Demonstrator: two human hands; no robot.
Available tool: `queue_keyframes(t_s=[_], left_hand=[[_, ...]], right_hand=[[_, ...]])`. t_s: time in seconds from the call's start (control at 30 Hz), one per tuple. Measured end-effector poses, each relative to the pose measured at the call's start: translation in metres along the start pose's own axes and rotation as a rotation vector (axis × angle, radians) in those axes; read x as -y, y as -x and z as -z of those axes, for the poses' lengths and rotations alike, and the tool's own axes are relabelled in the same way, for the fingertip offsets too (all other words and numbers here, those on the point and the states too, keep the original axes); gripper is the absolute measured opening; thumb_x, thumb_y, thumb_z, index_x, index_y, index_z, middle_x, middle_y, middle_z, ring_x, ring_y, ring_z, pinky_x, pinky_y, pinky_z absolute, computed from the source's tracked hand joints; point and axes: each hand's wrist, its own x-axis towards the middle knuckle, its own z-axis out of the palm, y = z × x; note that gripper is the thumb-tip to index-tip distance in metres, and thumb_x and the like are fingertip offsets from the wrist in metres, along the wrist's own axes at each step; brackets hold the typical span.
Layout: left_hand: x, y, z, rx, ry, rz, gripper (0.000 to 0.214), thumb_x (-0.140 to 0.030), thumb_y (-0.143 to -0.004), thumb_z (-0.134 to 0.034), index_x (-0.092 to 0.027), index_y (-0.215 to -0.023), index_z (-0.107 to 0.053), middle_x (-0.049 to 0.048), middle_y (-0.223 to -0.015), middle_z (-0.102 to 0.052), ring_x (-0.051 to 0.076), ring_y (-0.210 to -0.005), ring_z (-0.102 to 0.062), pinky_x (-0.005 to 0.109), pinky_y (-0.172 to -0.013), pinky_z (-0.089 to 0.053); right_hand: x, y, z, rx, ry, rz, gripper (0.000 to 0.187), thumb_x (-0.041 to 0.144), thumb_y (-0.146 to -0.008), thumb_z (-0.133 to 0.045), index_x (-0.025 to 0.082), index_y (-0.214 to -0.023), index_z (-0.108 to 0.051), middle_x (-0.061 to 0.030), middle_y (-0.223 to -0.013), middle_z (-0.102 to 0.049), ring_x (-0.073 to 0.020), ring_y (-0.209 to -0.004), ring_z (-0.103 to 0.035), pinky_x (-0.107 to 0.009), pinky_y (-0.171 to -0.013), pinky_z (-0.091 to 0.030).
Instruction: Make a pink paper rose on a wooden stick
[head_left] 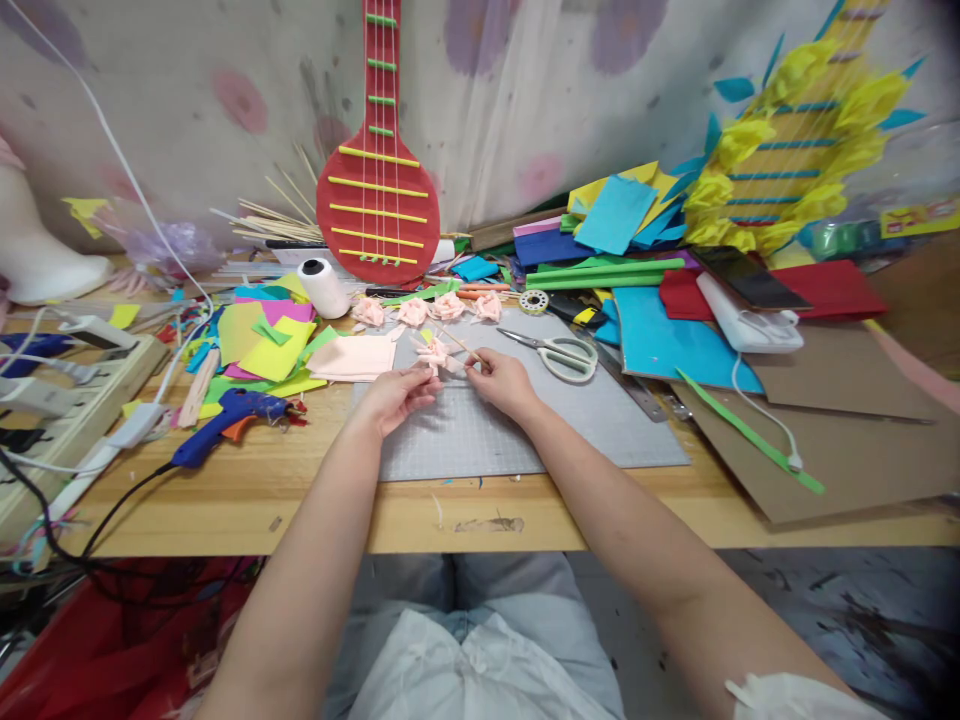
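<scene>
Over the grey cutting mat [465, 445], my left hand [401, 398] pinches the edge of a pink crepe paper flower [436, 354] with pointed, spread petals. My right hand [501, 383] is closed on a thin wooden stick [459, 343], which slants up and left over that flower. Its fingertips are close to the flower's right petal; whether they touch it I cannot tell. Behind my hands stands a row of several finished-looking pink paper flowers [412, 311]. Scissors [568, 358] with pale handles lie on the mat to the right of my right hand. Pink paper sheets [356, 358] are stacked at the left.
A blue glue gun [232, 424] lies left, its cord running to a power strip [90, 415]. A white thread spool [324, 288] and a red paper instrument [379, 215] stand behind. Cardboard [847, 450], a white power bank [750, 315] and coloured sheets crowd the right.
</scene>
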Motion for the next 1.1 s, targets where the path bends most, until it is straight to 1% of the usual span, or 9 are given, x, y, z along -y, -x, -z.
queue_keyframes(t_s=[0.17, 0.27, 0.33, 0.4, 0.47, 0.6, 0.73, 0.87, 1.1], left_hand=[[0.0035, 0.0013, -0.0062, 0.104, -0.003, 0.057, 0.006, -0.01, -0.072, -0.057, -0.007, -0.072, -0.062, 0.0039, -0.061, -0.062, 0.006, -0.05, -0.058, 0.011, -0.043, -0.047], [0.0048, 0.0013, -0.0081, 0.144, -0.012, 0.068, 0.005, -0.011, -0.072, -0.057, -0.007, -0.073, -0.061, 0.0032, -0.06, -0.061, 0.006, -0.049, -0.058, 0.011, -0.04, -0.047], [0.004, 0.0013, -0.0079, 0.146, 0.037, 0.093, 0.007, -0.013, -0.074, -0.055, -0.008, -0.076, -0.061, 0.0028, -0.06, -0.061, 0.007, -0.05, -0.059, 0.012, -0.039, -0.046], [0.0018, 0.0024, -0.0073, 0.164, 0.134, 0.143, 0.012, -0.016, -0.077, -0.05, -0.01, -0.08, -0.06, 0.0041, -0.064, -0.063, 0.01, -0.058, -0.062, 0.012, -0.038, -0.046], [-0.0009, 0.0043, -0.0072, 0.22, 0.229, 0.2, 0.017, -0.017, -0.08, -0.045, -0.01, -0.087, -0.059, 0.0072, -0.073, -0.065, 0.013, -0.07, -0.065, 0.011, -0.038, -0.046], [-0.0039, 0.0073, -0.0074, 0.329, 0.321, 0.265, 0.026, -0.017, -0.083, -0.04, -0.008, -0.101, -0.056, 0.0105, -0.083, -0.065, 0.013, -0.078, -0.065, 0.008, -0.039, -0.045], [-0.0029, 0.005, -0.0057, 0.321, 0.374, 0.267, 0.028, -0.021, -0.086, -0.039, -0.011, -0.105, -0.055, 0.0094, -0.085, -0.065, 0.012, -0.078, -0.064, 0.007, -0.039, -0.045], [-0.0009, 0.001, -0.0047, 0.299, 0.373, 0.243, 0.025, -0.021, -0.085, -0.041, -0.012, -0.103, -0.057, 0.0083, -0.087, -0.065, 0.011, -0.076, -0.064, 0.007, -0.039, -0.045], [0.0038, -0.0014, -0.0071, 0.186, 0.247, 0.15, 0.018, -0.021, -0.078, -0.054, -0.013, -0.093, -0.06, 0.0074, -0.091, -0.065, 0.01, -0.073, -0.065, 0.007, -0.037, -0.044]], right_hand=[[0.002, 0.0005, -0.0011, -0.008, -0.001, -0.02, 0.027, 0.036, -0.072, -0.049, 0.023, -0.093, -0.061, 0.0033, -0.061, -0.056, -0.0102, -0.054, -0.046, -0.02, -0.052, -0.028], [-0.0006, -0.0012, -0.0033, -0.008, -0.041, -0.01, 0.028, 0.039, -0.074, -0.047, 0.021, -0.088, -0.063, 0.0023, -0.062, -0.057, -0.0104, -0.055, -0.046, -0.021, -0.053, -0.029], [-0.0026, -0.0025, -0.0047, -0.007, -0.144, -0.001, 0.028, 0.039, -0.075, -0.046, 0.02, -0.085, -0.064, 0.0017, -0.063, -0.058, -0.0105, -0.057, -0.047, -0.021, -0.055, -0.032], [-0.0036, -0.0036, -0.0058, -0.024, -0.286, 0.008, 0.028, 0.038, -0.075, -0.047, 0.018, -0.086, -0.063, 0.0012, -0.068, -0.06, -0.0106, -0.061, -0.05, -0.021, -0.059, -0.035], [-0.0031, -0.0041, -0.0066, -0.057, -0.409, 0.033, 0.027, 0.037, -0.074, -0.048, 0.017, -0.084, -0.062, 0.0004, -0.073, -0.061, -0.0109, -0.066, -0.052, -0.021, -0.063, -0.037], [-0.0009, -0.004, -0.0066, -0.087, -0.487, 0.065, 0.026, 0.038, -0.074, -0.049, 0.016, -0.079, -0.061, 0.0001, -0.074, -0.061, -0.0116, -0.069, -0.052, -0.022, -0.066, -0.039], [-0.0007, -0.0043, -0.0054, -0.095, -0.481, 0.046, 0.025, 0.037, -0.073, -0.049, 0.017, -0.079, -0.061, 0.0006, -0.073, -0.06, -0.0123, -0.07, -0.052, -0.023, -0.068, -0.039], [-0.0012, -0.0043, -0.0042, -0.122, -0.471, 0.038, 0.025, 0.037, -0.073, -0.049, 0.017, -0.078, -0.062, 0.0007, -0.072, -0.06, -0.0121, -0.068, -0.052, -0.023, -0.068, -0.039], [0.0002, -0.0028, -0.0023, -0.122, -0.386, 0.014, 0.026, 0.038, -0.075, -0.047, 0.017, -0.08, -0.062, 0.0008, -0.071, -0.059, -0.0117, -0.066, -0.05, -0.022, -0.065, -0.039]])
